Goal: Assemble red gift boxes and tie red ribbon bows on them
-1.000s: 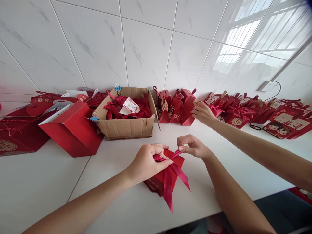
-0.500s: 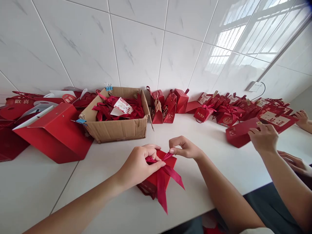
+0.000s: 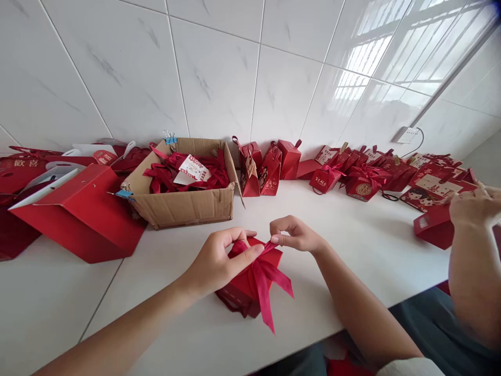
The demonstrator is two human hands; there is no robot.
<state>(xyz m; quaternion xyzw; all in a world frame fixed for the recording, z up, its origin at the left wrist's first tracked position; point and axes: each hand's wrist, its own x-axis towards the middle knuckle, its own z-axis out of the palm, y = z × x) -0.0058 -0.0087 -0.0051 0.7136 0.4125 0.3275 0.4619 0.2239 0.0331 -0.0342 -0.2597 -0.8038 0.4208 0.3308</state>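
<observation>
A small red gift box stands on the white table in front of me, with a crimson satin ribbon tied in a bow over its top. Two loose ribbon tails hang down the near side. My left hand lies over the box's left edge, thumb and fingers closed on the bow near its knot; the fingertips are partly hidden. On the right, my right hand pinches the bow's right loop between thumb and bent forefinger.
Behind the box stands a cardboard box of red ribbons with blue binder clips. Larger red boxes lie at left. Several finished red gift boxes line the wall. At right, a co-worker's hand holds a dark red box.
My left fingers have shifted and straightened slightly at the knot, while my right hand keeps its pinch. The co-worker's hand and dark red box have moved right.
</observation>
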